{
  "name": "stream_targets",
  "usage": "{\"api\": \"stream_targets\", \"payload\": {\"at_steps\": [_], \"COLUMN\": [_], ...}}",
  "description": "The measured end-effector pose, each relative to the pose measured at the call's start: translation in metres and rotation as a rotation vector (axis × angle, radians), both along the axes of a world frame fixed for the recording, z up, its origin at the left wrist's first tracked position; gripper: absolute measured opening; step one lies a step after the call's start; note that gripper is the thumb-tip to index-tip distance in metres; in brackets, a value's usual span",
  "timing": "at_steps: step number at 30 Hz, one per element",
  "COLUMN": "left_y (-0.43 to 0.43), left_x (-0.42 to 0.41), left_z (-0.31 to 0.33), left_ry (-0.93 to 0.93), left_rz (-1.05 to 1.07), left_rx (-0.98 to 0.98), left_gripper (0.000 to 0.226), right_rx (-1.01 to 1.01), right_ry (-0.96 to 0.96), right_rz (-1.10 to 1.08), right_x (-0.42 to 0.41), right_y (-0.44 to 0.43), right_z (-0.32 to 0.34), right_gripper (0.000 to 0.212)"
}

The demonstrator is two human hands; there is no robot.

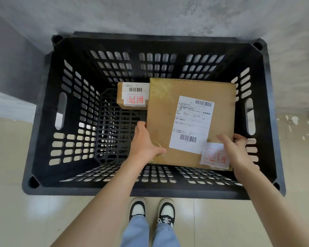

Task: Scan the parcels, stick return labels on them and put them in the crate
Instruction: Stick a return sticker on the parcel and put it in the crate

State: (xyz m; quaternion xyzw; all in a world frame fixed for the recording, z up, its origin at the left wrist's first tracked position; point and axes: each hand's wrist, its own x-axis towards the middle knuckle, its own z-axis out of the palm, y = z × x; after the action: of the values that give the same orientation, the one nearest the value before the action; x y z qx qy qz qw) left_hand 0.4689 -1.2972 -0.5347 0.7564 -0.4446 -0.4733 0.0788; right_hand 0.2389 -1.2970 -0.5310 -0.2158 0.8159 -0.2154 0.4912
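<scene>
both hands are down inside the black crate (150, 191), holding one large flat parcel (168, 111) between them. the left hand (144, 141) grasps the parcel's near-left edge, thumb lying on the top face and fingers tucked out of sight beneath. the right hand (237, 148) grasps the near-right corner, thumb on top and fingers curled round the side edge. neither hand is released.

just under the right thumb, on the parcel's near-right corner, sits a white return label (214, 156) with a red stamp. between the two hands and a little beyond them is the parcel's white shipping label (191, 122) with its barcodes.

beyond the left hand, against the crate's far wall, a small parcel (119, 104) lies on the crate bottom. it carries its own red-stamped return sticker (135, 99). the large parcel's far-left corner covers its right edge in this view. whether the two touch, i cannot tell.

as for progress: one parcel looks fully done, labelled and stowed. the large one has its label on and is already within the crate walls, so the sticking step for it seems finished. scanning cannot be checked here, as no scanner shows. whether the large parcel already rests on the crate bottom is unclear. what seems left for it is to settle it flat and let go. any further parcels are out of view. behind the hands, the person's shoes (137, 207) stand on the tiled floor (25, 211), close against the crate's near wall.
</scene>
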Motion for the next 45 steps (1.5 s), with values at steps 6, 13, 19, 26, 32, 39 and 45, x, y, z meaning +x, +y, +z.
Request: {"api": "stream_targets", "payload": {"at_steps": [6,13,19,26,32,39,45], "left_y": [0.004,0.006,0.004,0.002,-0.001,-0.003,-0.010], "left_x": [0.000,0.004,0.007,0.011,0.008,0.008,0.014], "left_z": [0.002,0.002,0.001,0.000,-0.003,-0.010,-0.011], "left_ry": [0.000,0.031,0.030,0.005,0.036,0.051,0.047], "left_rz": [-0.015,-0.031,-0.044,-0.077,-0.089,-0.085,-0.092], "left_rx": [0.024,0.034,0.034,0.055,0.070,0.089,0.085], "left_gripper": [0.102,0.103,0.101,0.110,0.114,0.102,0.097], "right_rx": [0.049,-0.011,-0.021,0.064,0.132,0.204,0.224], "right_ry": [0.030,0.042,0.047,0.046,0.076,0.028,-0.091], "right_rz": [0.026,0.015,0.005,0.013,0.065,0.097,0.103], "right_x": [0.001,0.004,0.007,0.004,-0.003,-0.006,-0.009], "right_y": [0.000,0.010,0.010,0.006,-0.006,-0.004,-0.006], "right_z": [0.001,0.011,0.008,-0.002,-0.010,-0.018,-0.027], "right_gripper": [0.074,0.066,0.066,0.068,0.082,0.087,0.081]}}
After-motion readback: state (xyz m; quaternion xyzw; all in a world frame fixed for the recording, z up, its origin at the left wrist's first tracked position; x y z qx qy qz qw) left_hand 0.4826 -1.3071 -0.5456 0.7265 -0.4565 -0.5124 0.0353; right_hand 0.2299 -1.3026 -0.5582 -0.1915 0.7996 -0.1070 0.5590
